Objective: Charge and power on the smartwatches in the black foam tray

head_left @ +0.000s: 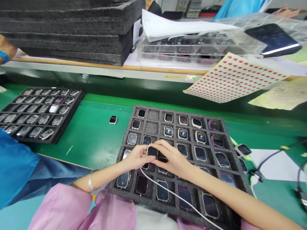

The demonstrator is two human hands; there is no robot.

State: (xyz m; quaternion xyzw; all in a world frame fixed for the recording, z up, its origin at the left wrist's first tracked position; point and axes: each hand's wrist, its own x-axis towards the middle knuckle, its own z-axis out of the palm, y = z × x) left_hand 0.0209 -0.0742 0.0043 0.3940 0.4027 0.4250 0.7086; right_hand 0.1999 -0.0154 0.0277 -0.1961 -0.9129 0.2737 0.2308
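My left hand (135, 158) and my right hand (172, 158) are both closed on one smartwatch case (153, 152), a small squarish piece with a dark screen. They hold it above a dark grey foam tray (176, 108). A white cable (169, 191) runs from beneath my left hand towards the lower right; its end is hidden. Strapless watch cases with silver, pale or purple frames fill many of the tray's compartments. Several have lit watch faces, such as the watch (183, 134) beyond my right hand. My fingers hide part of the tray's middle.
One loose watch case (113, 119) lies on the green table (96, 127). Another foam tray of watches (69, 118) is at left, beside a person's blue sleeve (16, 166). Stacked foam (72, 35) and a sticker sheet (230, 80) occupy the shelf. Cables (268, 158) lie at right.
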